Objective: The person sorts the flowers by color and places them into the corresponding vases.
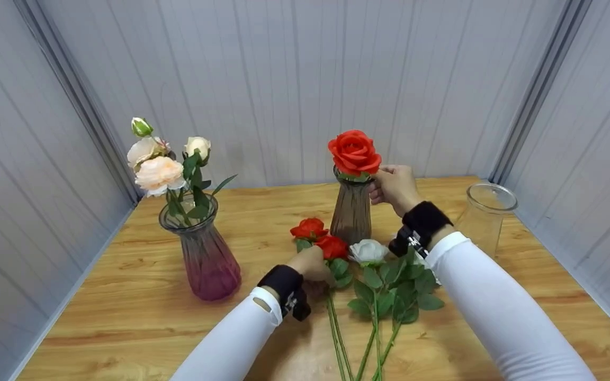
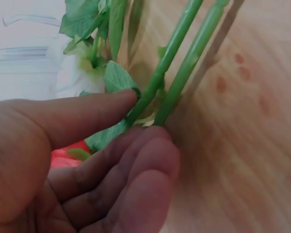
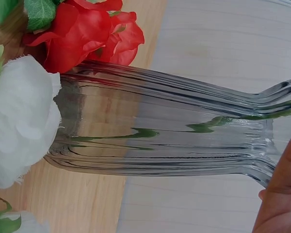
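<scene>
A tall red rose (image 1: pixel 354 152) stands in the ribbed grey glass vase (image 1: pixel 351 211), its bloom just above the rim. Close at that rim and beside the bloom is my right hand (image 1: pixel 397 185), fingers bent; I cannot tell whether it grips the rose or the glass. In the right wrist view, its fingers show at the vase's mouth, and a green stem (image 3: pixel 208 125) is visible inside the glass. Below, my left hand (image 1: pixel 311 263) pinches two green stems (image 2: pixel 177 63) between thumb and fingers. Two red roses (image 1: pixel 331 247) lie by this hand at the vase's foot.
White roses (image 1: pixel 368 251) with leafy stems lie right of the red ones. On the left stands a grey-to-purple vase (image 1: pixel 209 264) holding peach and cream flowers (image 1: pixel 160 174). A clear glass vase (image 1: pixel 482 227) is at the right, partly behind my right arm. Panelled walls (image 1: pixel 294 90) enclose the wooden table.
</scene>
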The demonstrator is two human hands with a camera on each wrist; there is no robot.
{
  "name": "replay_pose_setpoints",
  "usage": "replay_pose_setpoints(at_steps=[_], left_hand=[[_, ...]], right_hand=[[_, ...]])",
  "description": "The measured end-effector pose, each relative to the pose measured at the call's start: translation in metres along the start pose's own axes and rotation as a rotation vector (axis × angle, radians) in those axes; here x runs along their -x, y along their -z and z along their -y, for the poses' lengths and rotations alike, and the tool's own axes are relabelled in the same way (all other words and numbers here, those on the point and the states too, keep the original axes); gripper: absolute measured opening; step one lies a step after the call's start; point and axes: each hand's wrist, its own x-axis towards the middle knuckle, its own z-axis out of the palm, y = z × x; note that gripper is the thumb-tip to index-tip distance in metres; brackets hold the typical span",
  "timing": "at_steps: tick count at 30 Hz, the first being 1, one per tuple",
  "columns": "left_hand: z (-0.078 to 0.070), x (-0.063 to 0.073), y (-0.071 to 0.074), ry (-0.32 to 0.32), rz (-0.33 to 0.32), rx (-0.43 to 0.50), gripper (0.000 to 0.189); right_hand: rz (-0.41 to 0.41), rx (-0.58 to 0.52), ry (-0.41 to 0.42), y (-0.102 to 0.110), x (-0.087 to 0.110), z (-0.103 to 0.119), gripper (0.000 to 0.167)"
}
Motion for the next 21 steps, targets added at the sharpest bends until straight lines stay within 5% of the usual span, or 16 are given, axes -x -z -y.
replay_pose_setpoints(at_steps=[11, 21], left_hand=[[0.001, 0.007, 0.003, -0.009, -0.038, 0.084, 0.02], [0.0, 0.016, 0.024, -0.132, -0.136, 0.241, 0.033]], right_hand=[[-0.004, 0.001, -0.002, -0.001, 0.0, 0.0, 0.017], [-0.013, 0.004, -0.005, 0.0, -0.001, 0.0, 0.017]])
